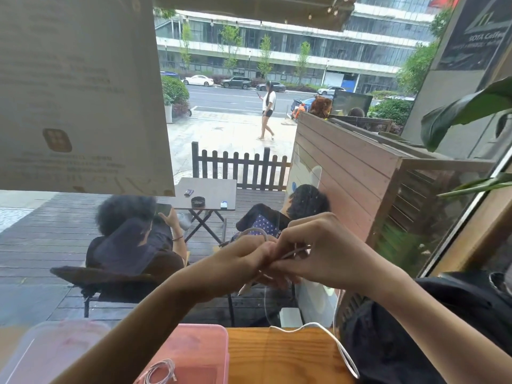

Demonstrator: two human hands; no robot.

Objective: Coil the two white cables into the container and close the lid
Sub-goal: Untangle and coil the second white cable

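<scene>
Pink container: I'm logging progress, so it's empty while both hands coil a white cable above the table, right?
Not empty. The head view shows one coiled cable already in the pink container. Both the left hand and right hand are coiling the second white cable.

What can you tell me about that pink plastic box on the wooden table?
The pink container is a translucent plastic box with rounded corners, standing open at the near left of the wooden table. A coiled white cable already lies inside on its bottom. Its clear lid appears to rest just to its left. The left forearm crosses over it and hides part of it; whether they touch cannot be told.
</scene>
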